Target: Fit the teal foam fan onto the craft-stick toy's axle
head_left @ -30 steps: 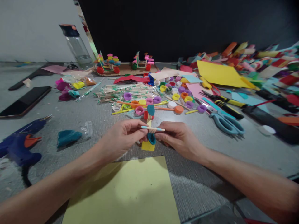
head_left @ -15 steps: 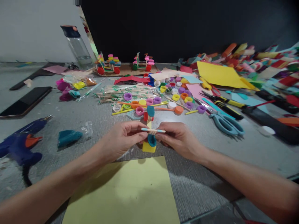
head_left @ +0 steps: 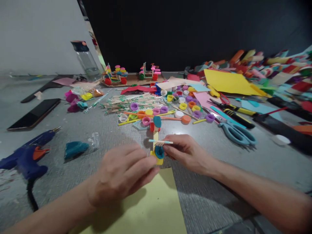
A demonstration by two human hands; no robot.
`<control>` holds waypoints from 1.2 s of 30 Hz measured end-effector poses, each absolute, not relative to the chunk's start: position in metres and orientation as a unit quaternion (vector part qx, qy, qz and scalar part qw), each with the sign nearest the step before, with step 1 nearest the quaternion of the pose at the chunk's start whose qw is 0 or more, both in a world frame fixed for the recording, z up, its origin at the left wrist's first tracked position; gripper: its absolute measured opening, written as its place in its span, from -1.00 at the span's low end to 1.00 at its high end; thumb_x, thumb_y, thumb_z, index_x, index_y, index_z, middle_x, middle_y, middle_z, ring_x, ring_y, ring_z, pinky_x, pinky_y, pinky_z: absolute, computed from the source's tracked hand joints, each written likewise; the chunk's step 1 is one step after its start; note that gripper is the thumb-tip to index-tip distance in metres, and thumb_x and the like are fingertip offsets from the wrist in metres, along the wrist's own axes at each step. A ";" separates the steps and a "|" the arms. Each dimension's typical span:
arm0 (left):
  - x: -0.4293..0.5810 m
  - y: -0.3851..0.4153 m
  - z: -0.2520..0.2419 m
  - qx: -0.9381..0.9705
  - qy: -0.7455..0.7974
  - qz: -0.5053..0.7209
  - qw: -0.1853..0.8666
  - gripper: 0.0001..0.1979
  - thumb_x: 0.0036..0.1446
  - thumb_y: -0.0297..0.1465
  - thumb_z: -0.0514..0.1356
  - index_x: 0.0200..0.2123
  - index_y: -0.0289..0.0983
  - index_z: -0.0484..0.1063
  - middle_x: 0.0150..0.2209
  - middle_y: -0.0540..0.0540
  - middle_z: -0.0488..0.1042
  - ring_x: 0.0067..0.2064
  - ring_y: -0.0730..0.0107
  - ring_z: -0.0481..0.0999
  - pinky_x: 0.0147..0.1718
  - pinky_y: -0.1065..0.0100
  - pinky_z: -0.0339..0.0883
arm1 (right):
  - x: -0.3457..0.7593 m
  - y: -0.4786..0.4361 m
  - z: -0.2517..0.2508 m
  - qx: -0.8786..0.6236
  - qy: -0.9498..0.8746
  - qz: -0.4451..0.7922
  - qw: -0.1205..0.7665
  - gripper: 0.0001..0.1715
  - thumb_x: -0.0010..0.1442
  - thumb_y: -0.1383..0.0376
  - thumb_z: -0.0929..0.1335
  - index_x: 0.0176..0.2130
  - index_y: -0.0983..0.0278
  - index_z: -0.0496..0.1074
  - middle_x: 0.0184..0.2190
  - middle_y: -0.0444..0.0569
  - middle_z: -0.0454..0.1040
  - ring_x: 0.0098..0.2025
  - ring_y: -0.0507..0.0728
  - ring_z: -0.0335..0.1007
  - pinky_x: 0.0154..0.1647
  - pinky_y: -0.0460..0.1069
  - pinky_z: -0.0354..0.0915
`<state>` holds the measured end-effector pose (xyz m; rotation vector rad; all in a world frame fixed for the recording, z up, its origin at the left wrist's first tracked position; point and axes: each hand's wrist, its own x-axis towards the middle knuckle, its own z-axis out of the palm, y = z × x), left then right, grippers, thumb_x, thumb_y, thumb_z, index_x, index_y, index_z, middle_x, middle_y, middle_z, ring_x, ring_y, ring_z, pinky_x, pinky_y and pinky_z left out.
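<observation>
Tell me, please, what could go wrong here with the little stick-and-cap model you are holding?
The thin stick is pinched only at its right end by the right hand, so it may tilt or slip off the small model. The left hand, low by the yellow base, could nudge it over.

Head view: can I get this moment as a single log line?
left hand: by craft model base | right hand: pinching striped stick | yellow paper: under hands
</observation>
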<state>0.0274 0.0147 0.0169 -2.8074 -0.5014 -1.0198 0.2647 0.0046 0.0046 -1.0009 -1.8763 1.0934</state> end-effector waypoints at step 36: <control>0.024 0.010 0.019 -0.927 -0.279 -0.250 0.011 -0.96 0.35 -0.46 0.19 -0.22 -0.25 0.41 -0.35 -0.04 0.53 -0.34 0.34 0.46 -0.35 0.29 0.27 | 0.249 0.027 0.012 -0.324 -0.774 0.477 0.263 -0.84 0.40 0.31 0.29 -0.19 0.31 0.45 -0.45 -0.21 0.29 -0.43 -0.03 0.10 -0.45 -0.13 0.08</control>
